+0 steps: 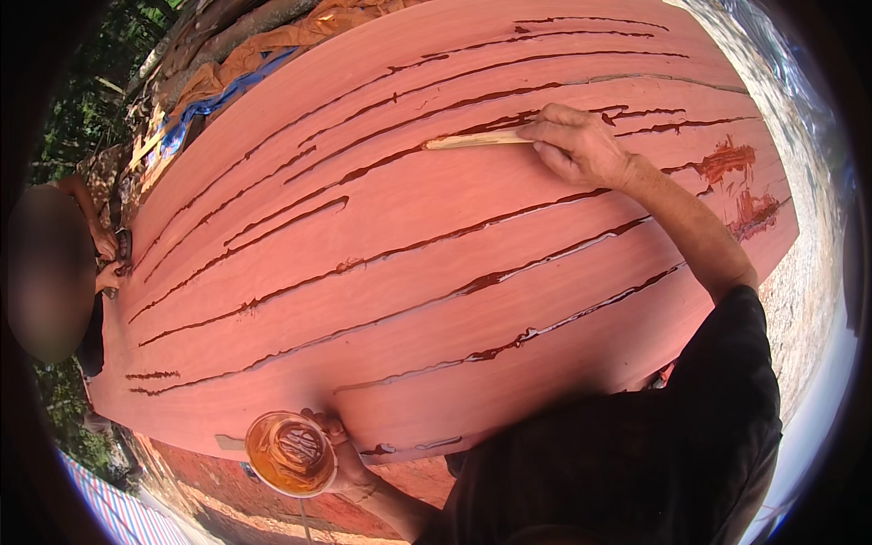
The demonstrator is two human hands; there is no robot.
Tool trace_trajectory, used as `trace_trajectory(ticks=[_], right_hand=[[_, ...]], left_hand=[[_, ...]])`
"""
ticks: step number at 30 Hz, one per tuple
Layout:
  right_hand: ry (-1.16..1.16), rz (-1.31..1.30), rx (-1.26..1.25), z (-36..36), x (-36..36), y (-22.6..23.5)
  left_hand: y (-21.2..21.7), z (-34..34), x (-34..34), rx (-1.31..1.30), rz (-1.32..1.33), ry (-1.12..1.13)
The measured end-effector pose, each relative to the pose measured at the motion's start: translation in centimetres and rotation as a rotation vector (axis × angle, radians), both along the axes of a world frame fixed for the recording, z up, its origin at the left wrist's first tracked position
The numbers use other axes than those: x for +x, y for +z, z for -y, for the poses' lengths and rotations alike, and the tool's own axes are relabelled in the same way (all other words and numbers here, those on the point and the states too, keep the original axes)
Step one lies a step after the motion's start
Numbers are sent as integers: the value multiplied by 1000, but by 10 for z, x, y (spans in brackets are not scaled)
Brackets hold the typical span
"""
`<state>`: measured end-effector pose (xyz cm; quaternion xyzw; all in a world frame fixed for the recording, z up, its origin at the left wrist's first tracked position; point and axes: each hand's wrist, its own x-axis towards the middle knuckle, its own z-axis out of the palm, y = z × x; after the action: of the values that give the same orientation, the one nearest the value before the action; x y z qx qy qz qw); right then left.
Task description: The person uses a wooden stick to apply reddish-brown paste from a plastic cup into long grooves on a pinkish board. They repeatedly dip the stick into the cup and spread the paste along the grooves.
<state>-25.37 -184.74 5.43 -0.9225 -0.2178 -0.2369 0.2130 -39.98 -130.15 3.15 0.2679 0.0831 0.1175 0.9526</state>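
Observation:
A broad reddish wooden surface (pixel 381 282) fills most of the head view, marked with several long, dark, glossy brown streaks. My right hand (pixel 581 145) reaches far across it and is closed on a flat, pale wooden stick (pixel 481 139). The stick's tip lies at one of the dark streaks. At the near edge, my left hand (pixel 343 459) grips a round cup (pixel 270 484) by its side. Thick brown, glossy stuff coats the inside of the cup. A small pale flat piece (pixel 230 442) shows beside its rim.
At the left end, another person's hands (pixel 109 259) are at the wood's edge. Smeared reddish-brown patches (pixel 727 162) mark the right end. Beyond the far edge lie brown cloth (pixel 241 68), a blue sheet (pixel 213 100) and logs (pixel 232 36). Red earth (pixel 204 468) shows below the near edge.

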Motion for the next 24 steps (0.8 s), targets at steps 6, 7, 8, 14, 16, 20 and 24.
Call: trace_trajectory(ticks=[6, 7, 8, 14, 16, 20, 24], right_hand=[[-5, -65, 45, -14, 3, 0], [5, -61, 63, -17, 4, 0], [-4, -63, 70, -19, 4, 1], [-116, -134, 95, -26, -10, 8], [-158, -159, 82, -27, -20, 10], [-151, -155, 121, -31, -29, 10], [-174, -144, 93, -38, -31, 9]], left_hand=[[2, -1, 4, -70, 131, -152], [2, -1, 4, -75, 137, -158], [3, -1, 5, -61, 131, -152], [6, -3, 6, -61, 117, -126], [5, -4, 6, -105, 132, -144], [5, -5, 9, -116, 117, -155], [7, -5, 11, -96, 136, -159]])
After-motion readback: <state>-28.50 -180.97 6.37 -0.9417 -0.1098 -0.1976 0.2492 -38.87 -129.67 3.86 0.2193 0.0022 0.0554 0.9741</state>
